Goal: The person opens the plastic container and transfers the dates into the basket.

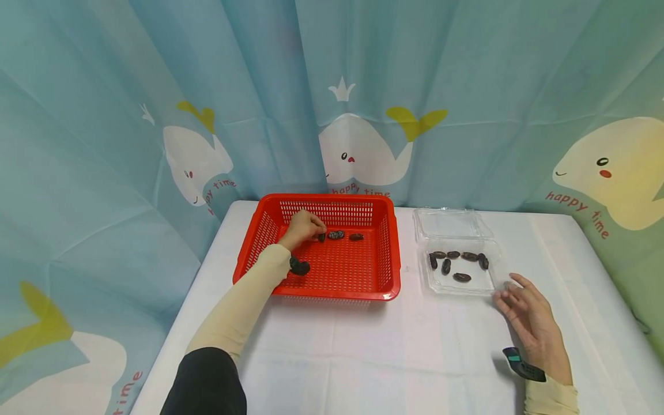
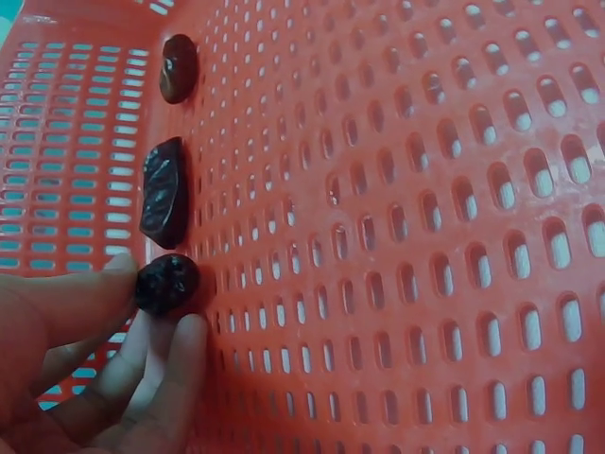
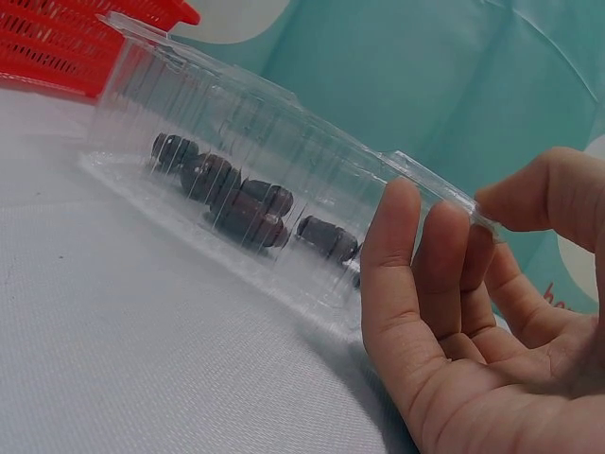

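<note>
Red basket [image 1: 324, 197]: dark date [image 1: 321, 237] pinched toward 12 o'clock by the left hand [image 1: 302, 227], roomy mesh [image 1: 353, 268] toward 5; clear box [image 1: 479, 279] gripped at its 4 o'clock edge by the right hand [image 1: 534, 323].

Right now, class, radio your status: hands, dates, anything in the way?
Left hand pinching a date in the basket. Right hand holding the box. Nothing visibly blocking.
</note>
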Motion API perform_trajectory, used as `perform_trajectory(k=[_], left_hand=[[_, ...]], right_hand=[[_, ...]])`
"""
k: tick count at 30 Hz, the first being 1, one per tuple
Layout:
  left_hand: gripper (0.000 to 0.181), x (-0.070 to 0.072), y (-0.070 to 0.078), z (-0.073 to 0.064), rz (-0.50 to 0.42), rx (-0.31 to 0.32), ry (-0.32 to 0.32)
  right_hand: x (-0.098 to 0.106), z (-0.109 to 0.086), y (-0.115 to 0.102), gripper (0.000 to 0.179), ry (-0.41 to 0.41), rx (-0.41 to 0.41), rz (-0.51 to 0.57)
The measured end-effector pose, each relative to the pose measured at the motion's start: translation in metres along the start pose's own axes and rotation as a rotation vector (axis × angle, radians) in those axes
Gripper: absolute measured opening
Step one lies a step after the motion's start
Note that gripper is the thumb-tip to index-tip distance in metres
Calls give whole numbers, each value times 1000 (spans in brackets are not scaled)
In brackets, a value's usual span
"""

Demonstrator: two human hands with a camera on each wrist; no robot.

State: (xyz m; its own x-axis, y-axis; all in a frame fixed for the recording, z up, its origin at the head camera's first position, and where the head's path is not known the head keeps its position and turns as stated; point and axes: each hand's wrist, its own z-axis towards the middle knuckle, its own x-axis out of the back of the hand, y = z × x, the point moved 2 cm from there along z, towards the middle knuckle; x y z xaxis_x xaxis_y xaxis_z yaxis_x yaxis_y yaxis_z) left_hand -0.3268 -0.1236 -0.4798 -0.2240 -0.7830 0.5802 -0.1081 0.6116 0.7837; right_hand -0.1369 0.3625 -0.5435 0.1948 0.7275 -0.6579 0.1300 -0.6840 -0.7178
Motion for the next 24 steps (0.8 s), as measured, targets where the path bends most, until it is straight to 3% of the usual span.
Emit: perform_trajectory(k=[7,12,17,24], left_hand=[[16,0,0,1,45,-10,17],[16,1,2,6,201,-44,34],[15,3,15,6,379,-110,52],[17,5,41,-7,439,-166,45]], right_hand=[[1,0,1,33,22,-16,-6],[2,0,1,33,32,-23,2],[2,0,0,33,39,-24,-1],[3,-1,0,33,47,-31,-12]])
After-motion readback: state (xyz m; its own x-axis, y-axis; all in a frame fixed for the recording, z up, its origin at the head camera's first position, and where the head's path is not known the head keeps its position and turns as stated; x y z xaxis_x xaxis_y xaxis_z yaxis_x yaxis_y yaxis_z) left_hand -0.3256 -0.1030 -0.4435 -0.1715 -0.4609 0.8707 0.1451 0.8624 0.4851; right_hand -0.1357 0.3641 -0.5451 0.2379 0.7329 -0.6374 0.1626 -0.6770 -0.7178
